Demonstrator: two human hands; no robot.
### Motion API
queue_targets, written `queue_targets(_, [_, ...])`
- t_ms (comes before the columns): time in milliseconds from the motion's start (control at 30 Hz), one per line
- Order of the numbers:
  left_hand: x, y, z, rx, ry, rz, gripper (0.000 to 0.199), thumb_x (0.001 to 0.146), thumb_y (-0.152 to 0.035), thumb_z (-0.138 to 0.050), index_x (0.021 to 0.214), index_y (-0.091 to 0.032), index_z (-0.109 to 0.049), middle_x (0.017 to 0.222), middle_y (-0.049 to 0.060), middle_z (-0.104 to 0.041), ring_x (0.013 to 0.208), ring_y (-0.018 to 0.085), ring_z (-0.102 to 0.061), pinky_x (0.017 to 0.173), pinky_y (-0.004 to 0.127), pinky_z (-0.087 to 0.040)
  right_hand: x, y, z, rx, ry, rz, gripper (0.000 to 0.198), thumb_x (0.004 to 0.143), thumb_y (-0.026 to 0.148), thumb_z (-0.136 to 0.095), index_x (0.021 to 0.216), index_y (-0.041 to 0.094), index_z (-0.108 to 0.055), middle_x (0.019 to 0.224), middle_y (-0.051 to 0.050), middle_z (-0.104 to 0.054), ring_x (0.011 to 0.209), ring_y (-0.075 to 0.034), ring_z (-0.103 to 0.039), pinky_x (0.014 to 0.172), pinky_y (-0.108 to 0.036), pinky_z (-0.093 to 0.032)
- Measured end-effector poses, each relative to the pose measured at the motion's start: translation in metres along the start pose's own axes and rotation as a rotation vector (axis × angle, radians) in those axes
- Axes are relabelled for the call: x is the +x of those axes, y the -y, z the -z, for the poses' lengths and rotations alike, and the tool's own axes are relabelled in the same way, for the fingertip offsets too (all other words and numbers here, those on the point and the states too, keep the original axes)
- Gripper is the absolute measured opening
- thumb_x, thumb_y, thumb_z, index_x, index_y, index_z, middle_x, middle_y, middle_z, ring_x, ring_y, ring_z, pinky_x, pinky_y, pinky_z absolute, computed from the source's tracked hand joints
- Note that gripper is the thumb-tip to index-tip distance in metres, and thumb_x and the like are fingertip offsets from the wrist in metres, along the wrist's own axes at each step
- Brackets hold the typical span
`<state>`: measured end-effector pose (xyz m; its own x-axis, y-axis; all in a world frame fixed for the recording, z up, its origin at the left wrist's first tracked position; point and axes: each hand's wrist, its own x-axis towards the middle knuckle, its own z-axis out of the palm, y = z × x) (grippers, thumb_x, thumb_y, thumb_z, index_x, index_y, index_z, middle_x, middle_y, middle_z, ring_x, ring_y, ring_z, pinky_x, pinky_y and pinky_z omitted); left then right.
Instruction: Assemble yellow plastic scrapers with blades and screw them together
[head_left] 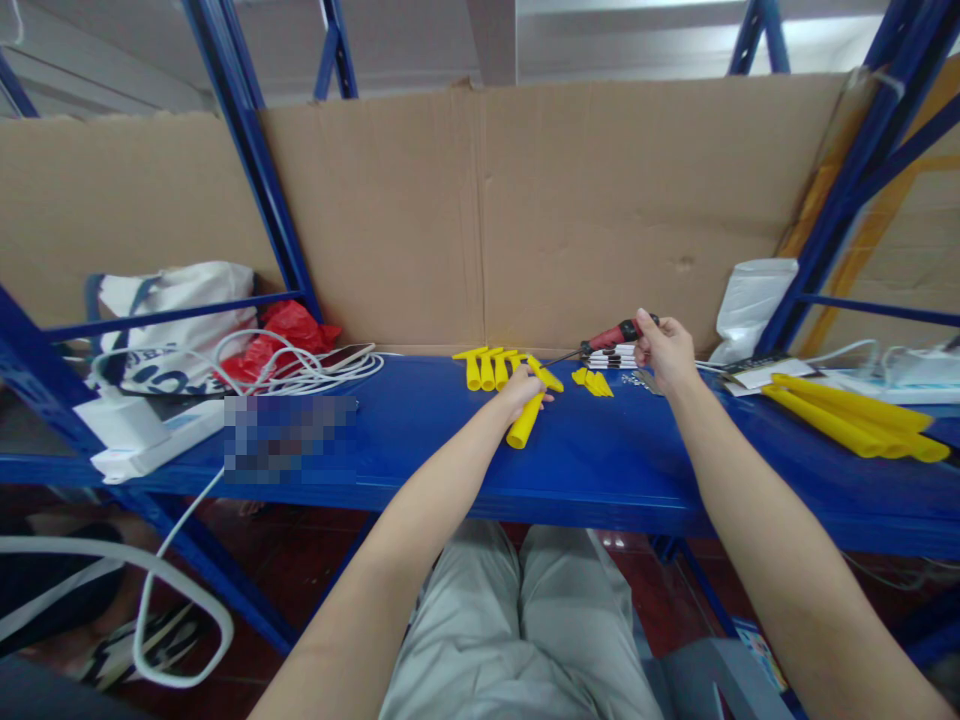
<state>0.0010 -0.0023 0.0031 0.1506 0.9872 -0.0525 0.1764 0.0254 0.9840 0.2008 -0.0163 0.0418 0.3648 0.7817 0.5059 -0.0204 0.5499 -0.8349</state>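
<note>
My left hand [523,392] is closed around a yellow T-shaped plastic piece [526,422], whose hollow round end tilts down toward me. In my right hand [666,352] is a screwdriver [616,335] with a red and black handle, gripped near the handle's end. Its thin shaft points left to the crosspiece of the yellow piece; whether the tip touches is too small to tell. Just behind my left hand stand several similar yellow T-shaped pieces [487,372] in a row. Small yellow pointed parts [592,382] and tiny scattered metal bits [636,380] lie between my hands.
Long yellow tubes [855,415] lie on the blue shelf [600,470] at right, near a white pouch [754,300]. White cables [315,375], a power strip [161,440], a red bag [281,335] and a cloth bag [180,320] occupy the left. Cardboard [585,210] walls the back.
</note>
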Motion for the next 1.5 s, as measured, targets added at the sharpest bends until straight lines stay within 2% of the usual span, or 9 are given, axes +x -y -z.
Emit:
queue_targets(267, [-0.003,-0.002,-0.002,-0.029,0.032,-0.02,0.043,0.072,0.002,-0.047,0.111,-0.017,-0.041,0.093,0.008,-0.062,0.065,0.012,-0.063,0.048,0.019,-0.043,0.008,-0.008,0.004,-0.093,-0.105,0.046,0.046,0.067,0.059,-0.061,0.065,0.025,-0.03,0.041,0.01,-0.033,0.032,-0.008,-0.035,0.03,-0.022,-0.026])
queue_targets(467, [0.0,-0.003,-0.001,-0.077,-0.073,-0.033,0.046,0.073,0.002,-0.046,0.114,-0.019,-0.038,0.094,0.006,-0.061,0.063,0.009,-0.061,0.049,0.016,-0.043,0.01,-0.006,0.005,-0.15,-0.226,0.014,0.037,0.071,0.046,-0.059,0.065,0.025,-0.029,0.043,0.009,-0.036,0.032,-0.008,-0.035,0.031,-0.023,-0.025])
queue_targets(567, [0.002,-0.003,0.001,-0.091,-0.13,-0.031,0.049,0.072,0.002,-0.046,0.115,-0.019,-0.038,0.095,0.006,-0.06,0.062,0.009,-0.06,0.05,0.017,-0.044,0.006,-0.004,0.001,-0.181,-0.221,-0.051,0.033,0.073,0.04,-0.057,0.063,0.025,-0.03,0.041,0.009,-0.036,0.031,-0.009,-0.036,0.031,-0.023,-0.025])
queue_targets(733, [0.002,-0.002,0.0,-0.074,-0.157,-0.045,0.063,0.066,0.005,-0.048,0.122,-0.021,-0.038,0.098,0.006,-0.058,0.066,0.011,-0.06,0.053,0.02,-0.047,0.0,-0.005,-0.003,-0.216,-0.12,-0.087,0.031,0.071,0.04,-0.057,0.062,0.024,-0.032,0.039,0.009,-0.033,0.032,-0.009,-0.037,0.032,-0.021,-0.025])
queue_targets(867, [0.002,-0.002,0.0,-0.043,-0.124,-0.066,0.064,0.065,0.006,-0.048,0.123,-0.021,-0.045,0.105,0.007,-0.057,0.067,0.012,-0.059,0.055,0.021,-0.048,-0.002,-0.006,-0.002,-0.332,-0.079,-0.158,0.021,0.072,0.034,-0.052,0.063,0.023,-0.037,0.039,0.008,-0.035,0.033,-0.01,-0.038,0.033,-0.021,-0.026])
queue_targets(1033, [0.003,0.001,0.0,0.052,-0.115,-0.09,0.063,0.065,0.004,-0.053,0.123,-0.02,-0.05,0.111,0.009,-0.056,0.078,0.015,-0.06,0.062,0.022,-0.048,0.0,-0.007,0.004,-0.829,0.003,-0.15,0.019,0.075,0.032,-0.045,0.062,0.019,-0.05,0.045,-0.001,-0.047,0.052,-0.015,-0.05,0.047,-0.024,-0.037])
queue_targets(1200, [0.001,0.003,-0.002,0.138,-0.099,-0.122,0.061,0.066,0.003,-0.055,0.124,-0.015,-0.05,0.11,0.011,-0.059,0.088,0.018,-0.06,0.066,0.023,-0.047,0.006,-0.013,0.009,-1.31,0.178,-0.199,0.029,0.077,0.031,-0.043,0.075,0.012,-0.065,0.078,-0.016,-0.065,0.086,-0.025,-0.061,0.066,-0.027,-0.042])
queue_targets(1300, [0.002,0.005,-0.003,0.156,-0.093,-0.122,0.059,0.066,0.002,-0.056,0.123,-0.013,-0.051,0.11,0.011,-0.06,0.089,0.018,-0.059,0.065,0.022,-0.046,0.01,-0.023,0.014,-1.42,0.264,-0.277,0.028,0.075,0.028,-0.045,0.081,0.012,-0.067,0.073,-0.016,-0.066,0.081,-0.025,-0.063,0.065,-0.028,-0.043])
queue_targets(1500, [0.005,0.009,-0.003,0.182,-0.094,-0.135,0.057,0.063,0.001,-0.059,0.118,-0.014,-0.054,0.1,0.009,-0.064,0.079,0.017,-0.061,0.061,0.022,-0.045,0.01,-0.029,0.021,-1.508,0.47,-0.457,0.021,0.074,0.022,-0.048,0.066,0.013,-0.065,0.048,-0.008,-0.057,0.055,-0.021,-0.06,0.056,-0.029,-0.044])
